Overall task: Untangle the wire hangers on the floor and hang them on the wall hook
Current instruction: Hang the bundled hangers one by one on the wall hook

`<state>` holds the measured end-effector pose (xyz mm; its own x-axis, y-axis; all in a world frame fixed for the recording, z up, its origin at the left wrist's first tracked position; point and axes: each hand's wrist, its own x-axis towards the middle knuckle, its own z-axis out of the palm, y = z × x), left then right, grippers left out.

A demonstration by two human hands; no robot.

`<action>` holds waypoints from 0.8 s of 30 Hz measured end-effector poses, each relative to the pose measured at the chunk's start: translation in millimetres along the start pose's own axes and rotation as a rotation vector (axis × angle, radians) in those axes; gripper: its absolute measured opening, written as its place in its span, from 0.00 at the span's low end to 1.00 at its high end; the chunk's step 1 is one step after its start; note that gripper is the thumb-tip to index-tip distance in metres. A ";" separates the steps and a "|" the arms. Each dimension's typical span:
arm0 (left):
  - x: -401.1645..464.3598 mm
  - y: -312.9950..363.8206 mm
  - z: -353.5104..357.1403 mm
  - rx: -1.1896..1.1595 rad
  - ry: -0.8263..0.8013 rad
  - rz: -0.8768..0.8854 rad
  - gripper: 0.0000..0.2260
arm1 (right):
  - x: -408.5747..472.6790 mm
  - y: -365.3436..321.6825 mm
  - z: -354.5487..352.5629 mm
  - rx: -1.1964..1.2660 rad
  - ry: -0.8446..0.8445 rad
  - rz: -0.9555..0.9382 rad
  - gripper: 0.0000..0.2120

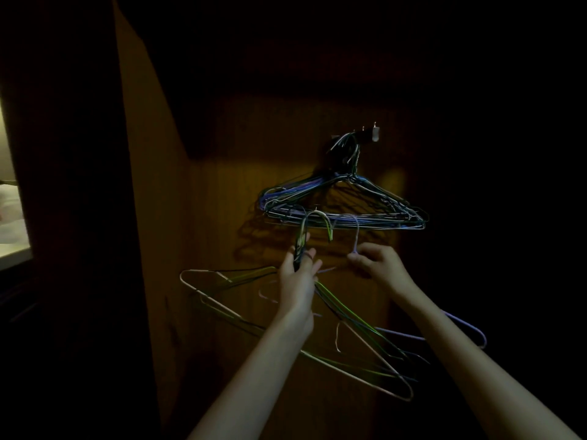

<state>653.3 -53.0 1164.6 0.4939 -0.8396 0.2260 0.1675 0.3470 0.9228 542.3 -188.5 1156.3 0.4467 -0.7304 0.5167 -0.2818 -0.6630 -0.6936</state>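
1. The wall hook [368, 134] is sitting on the wooden panel [222, 154], above and slightly right of both hands, and already carrying a thick bunch of hung hangers [343, 204] whose bottom bars are running left to right just above the fingers.
2. The left hand [298, 274] is gripping the necks of a held bundle of hangers [359, 350], fingers curling round the twisted wires; the bundle's hook ends [316, 223] are arching up just above that hand, reaching to the bottom bars of the hung bunch.
3. The bundle's triangular bodies are trailing down and toward the near right, long axes slanting from upper left to lower right beneath both forearms.
4. The right hand [378, 265] is pinching the neck of a purple hanger [460, 331] just beside the left hand, fingertips closing on the thin wire; its body is passing under the right forearm.
5. Judging from this, the purple hanger is the one being separated, and the right hand is nearer to the wall hook, which lies up and away from it.
6. The light is dim, so whether the purple wire is looping through the bundle cannot be told.
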 end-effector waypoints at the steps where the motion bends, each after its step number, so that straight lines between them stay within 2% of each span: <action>1: 1.0 0.0 0.8 0.001 -0.004 0.005 0.15 | 0.6 -3.7 -1.6 0.038 0.045 -0.003 0.08; 5: 5.1 -2.5 6.6 -0.005 -0.016 0.001 0.16 | 6.3 -19.8 -4.4 0.084 0.161 -0.062 0.08; 11: 10.9 -7.2 23.9 -0.006 -0.008 -0.016 0.16 | 12.9 -32.3 1.7 0.194 0.069 -0.062 0.10; 18: 28.4 -10.8 37.2 -0.038 0.001 -0.037 0.19 | 19.1 -16.3 -12.0 0.140 0.003 -0.071 0.06; 24: 54.1 -6.9 43.2 -0.087 0.048 0.004 0.19 | 23.2 17.3 -39.9 0.050 0.089 -0.027 0.08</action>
<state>642.0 -118.8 1184.0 0.5350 -0.8177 0.2125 0.2378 0.3871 0.8908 513.9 -223.5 1176.3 0.3755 -0.7256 0.5766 -0.2273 -0.6753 -0.7017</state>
